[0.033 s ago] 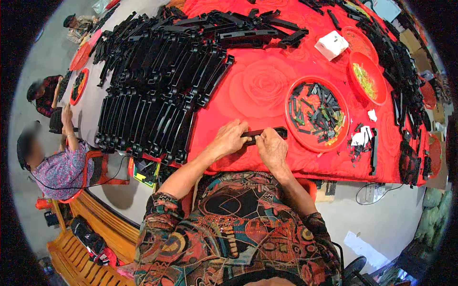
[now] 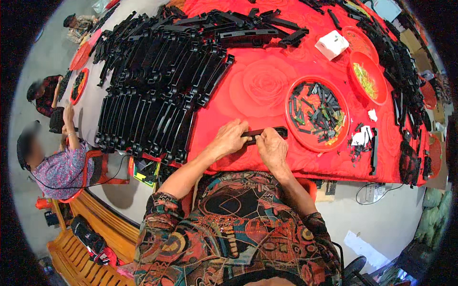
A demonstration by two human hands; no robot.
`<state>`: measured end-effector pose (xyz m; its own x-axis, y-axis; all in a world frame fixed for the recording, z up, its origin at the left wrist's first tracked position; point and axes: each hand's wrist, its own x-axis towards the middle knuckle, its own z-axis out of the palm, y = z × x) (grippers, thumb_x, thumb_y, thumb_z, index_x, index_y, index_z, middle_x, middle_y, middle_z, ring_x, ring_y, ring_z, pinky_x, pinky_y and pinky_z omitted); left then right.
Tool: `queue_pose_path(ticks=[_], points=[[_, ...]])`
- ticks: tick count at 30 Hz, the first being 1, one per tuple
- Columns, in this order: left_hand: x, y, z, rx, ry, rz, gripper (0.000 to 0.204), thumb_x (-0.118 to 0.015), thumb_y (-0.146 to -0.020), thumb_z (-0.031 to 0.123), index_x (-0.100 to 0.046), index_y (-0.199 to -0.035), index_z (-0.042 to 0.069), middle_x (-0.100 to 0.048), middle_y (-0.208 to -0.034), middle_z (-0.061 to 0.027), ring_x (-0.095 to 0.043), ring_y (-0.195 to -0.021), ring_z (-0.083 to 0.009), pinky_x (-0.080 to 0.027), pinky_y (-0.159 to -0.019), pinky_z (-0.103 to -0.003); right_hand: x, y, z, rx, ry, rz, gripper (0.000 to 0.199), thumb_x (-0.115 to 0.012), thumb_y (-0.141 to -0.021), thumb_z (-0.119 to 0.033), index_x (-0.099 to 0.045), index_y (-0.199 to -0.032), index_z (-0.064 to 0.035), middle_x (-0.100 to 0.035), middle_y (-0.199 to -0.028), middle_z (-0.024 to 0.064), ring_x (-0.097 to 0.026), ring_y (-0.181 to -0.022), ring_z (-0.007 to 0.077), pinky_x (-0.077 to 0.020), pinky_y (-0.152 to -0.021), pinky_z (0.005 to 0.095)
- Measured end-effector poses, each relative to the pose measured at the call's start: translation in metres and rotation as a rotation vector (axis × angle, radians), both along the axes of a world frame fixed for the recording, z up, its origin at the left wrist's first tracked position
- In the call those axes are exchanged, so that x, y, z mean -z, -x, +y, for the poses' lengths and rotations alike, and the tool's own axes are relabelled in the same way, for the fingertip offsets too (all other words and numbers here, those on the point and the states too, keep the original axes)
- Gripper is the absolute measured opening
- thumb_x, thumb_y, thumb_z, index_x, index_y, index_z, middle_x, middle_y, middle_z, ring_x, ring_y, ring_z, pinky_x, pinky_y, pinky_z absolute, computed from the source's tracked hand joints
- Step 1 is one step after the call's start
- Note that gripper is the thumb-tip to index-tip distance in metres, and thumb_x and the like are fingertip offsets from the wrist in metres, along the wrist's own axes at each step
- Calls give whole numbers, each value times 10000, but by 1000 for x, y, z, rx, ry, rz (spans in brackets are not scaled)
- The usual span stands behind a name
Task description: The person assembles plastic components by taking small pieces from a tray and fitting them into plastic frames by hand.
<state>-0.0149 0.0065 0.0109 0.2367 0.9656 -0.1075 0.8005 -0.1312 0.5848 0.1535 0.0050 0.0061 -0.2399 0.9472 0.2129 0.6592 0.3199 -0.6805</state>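
Note:
A long black plastic strip (image 2: 282,132) lies across the red tablecloth in front of me, its right end showing past my fingers. My left hand (image 2: 232,136) is closed around its left end, fingers curled. Close beside it, my right hand (image 2: 272,144) pinches the same strip nearer its right end. The fingers hide much of the strip, and I cannot make out any small part between them. Just right of my right hand stands a round red tray (image 2: 289,125) holding small black pieces and some yellow-green bits.
Rows of black plastic strips (image 2: 148,105) cover the table's left, with a loose heap (image 2: 248,35) behind. At right are a red bowl of yellow-green pieces (image 2: 365,78), a white box (image 2: 331,45) and a single black strip (image 2: 374,152). A co-worker (image 2: 59,167) sits at far left.

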Motion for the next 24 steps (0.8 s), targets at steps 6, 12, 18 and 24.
queue_pose_path(ticks=[6, 12, 18, 24], points=[[0, -5, 0, -13, -37, 30, 217, -654, -748, 160, -517, -860, 35, -543, -803, -166, -542, -827, -376, -429, -705, -466, 1, 1, -1, 23, 17, -57, 170, -628, -761, -143, -499, -765, -31, -575, -763, 161, -575, -628, 374, -436, -537, 473], [2, -9, -5, -63, -180, -19, 195, -636, -717, 104, -522, -861, 40, -527, -778, -156, -541, -820, -367, -429, -689, -468, -2, 2, 0, 53, -20, -81, 188, -646, -756, -148, -497, -736, -35, -556, -716, 150, -563, -651, 363, -420, -555, 459], [2, -3, 13, 19, -133, -9, 191, -695, -684, 98, -572, -817, 38, -526, -829, -175, -506, -866, -365, -401, -760, -448, -18, -15, 9, 119, 86, 401, 231, -625, -845, -142, -527, -668, -32, -491, -618, 42, -445, -519, 132, -354, -484, 301], [10, -1, 25, -36, -44, -147, 175, -700, -650, 61, -602, -794, 48, -561, -791, -165, -548, -814, -344, -432, -695, -438, -42, -29, 37, 36, 113, 1380, 217, -375, -956, -141, -508, -947, 30, -261, -499, -52, -200, -375, 41, -225, -340, 238]])
